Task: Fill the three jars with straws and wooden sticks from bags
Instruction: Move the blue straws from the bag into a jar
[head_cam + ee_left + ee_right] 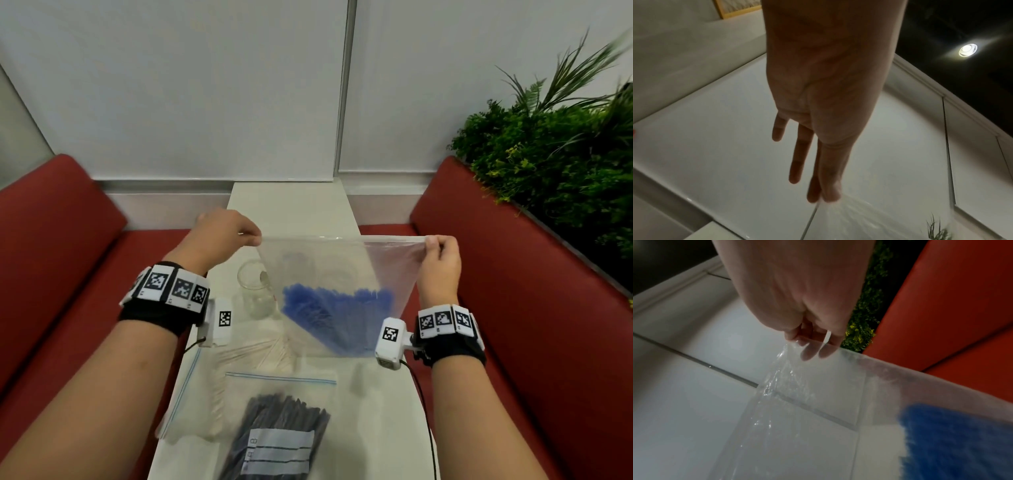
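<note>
Head view: three clear plastic zip bags. One clear bag of blue straws (337,291) hangs above the narrow white table (291,202), its top edge stretched flat; the left hand (224,236) pinches the corner at 10 o'clock, the right hand (440,260) pinches the corner at 2 o'clock. The blue straws (337,317) are bunched in the bag's lower part. One round clear glass jar (255,289), upright, stands on the table at the bag's 9 o'clock, partly behind the film. Two flat bags lie toward 6 o'clock: one bag of pale wooden sticks (219,387) and one labelled bag of black straws (277,431) overlapping it. Two red padded benches (513,291) flank the table; green foliage (561,144) at 2 o'clock. Left wrist view: thumb and forefinger press on the film, the other fingers (797,160) straight. Right wrist view: fingertips (807,352) nip the crinkled film, blue mass at 4 o'clock.
</note>
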Demonstrator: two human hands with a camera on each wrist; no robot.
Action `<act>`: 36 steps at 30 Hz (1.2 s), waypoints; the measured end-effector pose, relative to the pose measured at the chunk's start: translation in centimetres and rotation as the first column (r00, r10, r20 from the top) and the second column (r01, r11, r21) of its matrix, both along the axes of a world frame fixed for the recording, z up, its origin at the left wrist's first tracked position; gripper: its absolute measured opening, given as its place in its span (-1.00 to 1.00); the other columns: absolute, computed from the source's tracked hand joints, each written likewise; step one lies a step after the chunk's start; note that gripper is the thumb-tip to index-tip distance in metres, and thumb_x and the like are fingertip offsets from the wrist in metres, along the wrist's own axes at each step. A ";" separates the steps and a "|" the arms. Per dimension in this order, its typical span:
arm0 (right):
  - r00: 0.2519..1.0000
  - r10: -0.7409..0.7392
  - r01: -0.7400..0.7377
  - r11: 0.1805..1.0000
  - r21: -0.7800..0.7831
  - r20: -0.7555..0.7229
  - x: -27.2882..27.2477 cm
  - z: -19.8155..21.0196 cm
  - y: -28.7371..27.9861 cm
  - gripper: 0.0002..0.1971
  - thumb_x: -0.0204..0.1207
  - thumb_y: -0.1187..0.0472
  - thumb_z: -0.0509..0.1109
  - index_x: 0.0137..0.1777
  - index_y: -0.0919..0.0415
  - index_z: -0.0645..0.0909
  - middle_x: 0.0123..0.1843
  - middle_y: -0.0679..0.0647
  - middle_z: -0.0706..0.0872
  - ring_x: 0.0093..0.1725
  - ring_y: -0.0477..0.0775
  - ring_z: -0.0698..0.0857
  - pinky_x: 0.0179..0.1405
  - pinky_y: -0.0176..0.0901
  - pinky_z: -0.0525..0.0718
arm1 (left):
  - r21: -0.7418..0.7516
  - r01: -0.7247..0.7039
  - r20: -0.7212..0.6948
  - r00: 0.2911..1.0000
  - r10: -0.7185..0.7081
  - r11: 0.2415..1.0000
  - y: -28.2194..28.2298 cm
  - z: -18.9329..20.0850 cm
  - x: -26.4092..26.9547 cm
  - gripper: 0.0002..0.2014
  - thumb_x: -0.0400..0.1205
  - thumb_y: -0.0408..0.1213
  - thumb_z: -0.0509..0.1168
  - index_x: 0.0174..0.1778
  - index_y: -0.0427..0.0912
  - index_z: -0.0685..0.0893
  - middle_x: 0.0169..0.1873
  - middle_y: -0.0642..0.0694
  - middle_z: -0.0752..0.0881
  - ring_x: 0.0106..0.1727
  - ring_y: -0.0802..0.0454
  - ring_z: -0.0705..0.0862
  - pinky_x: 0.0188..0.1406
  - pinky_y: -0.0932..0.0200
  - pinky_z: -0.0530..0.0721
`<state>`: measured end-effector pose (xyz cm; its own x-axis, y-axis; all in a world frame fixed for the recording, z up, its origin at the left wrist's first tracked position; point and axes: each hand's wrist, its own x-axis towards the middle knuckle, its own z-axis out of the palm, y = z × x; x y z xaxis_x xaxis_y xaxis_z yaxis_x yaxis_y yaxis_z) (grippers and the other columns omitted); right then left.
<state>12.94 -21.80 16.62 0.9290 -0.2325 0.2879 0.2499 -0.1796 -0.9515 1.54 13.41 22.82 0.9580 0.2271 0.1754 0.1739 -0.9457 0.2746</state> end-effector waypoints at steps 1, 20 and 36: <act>0.999 0.039 -0.038 0.998 0.045 -0.009 -0.1 0.2 0.0 -0.79 0.78 0.21 0.22 -0.11 0.09 0.56 -0.33 -0.23 0.64 -0.33 -0.36 0.60 -0.34 -0.57 0.47 | -0.056 0.010 0.040 0.999 -0.007 0.998 -0.2 -0.3 0.1 -0.91 0.61 -0.11 0.43 -0.05 0.07 0.84 -0.14 0.13 0.81 0.00 0.08 0.71 -0.04 0.16 0.39; 0.567 0.576 -0.758 0.644 -0.100 -0.588 -4.6 1.6 5.4 -0.88 0.67 0.46 0.24 -0.05 0.34 0.59 -0.23 0.22 0.69 -0.27 0.20 0.81 -0.12 0.13 0.87 | -0.909 -0.170 -0.199 0.979 -0.039 0.379 -9.7 -3.7 0.5 -0.05 0.51 0.09 0.49 0.63 0.26 -0.06 0.32 -0.11 0.48 0.25 -0.20 0.62 -0.11 -0.14 0.80; 0.535 0.645 -0.234 0.734 0.637 -0.546 -5.1 -5.2 5.9 -0.59 0.74 -0.09 0.32 0.08 0.29 0.75 -0.56 -0.09 0.21 -0.64 -0.14 0.19 -0.72 -0.31 0.20 | -0.676 -0.490 -0.518 0.847 0.117 0.551 -13.0 -11.1 -0.2 0.01 0.46 -0.08 0.53 0.70 0.03 -0.01 0.58 -0.31 0.24 0.50 -0.37 0.41 0.19 -0.27 0.67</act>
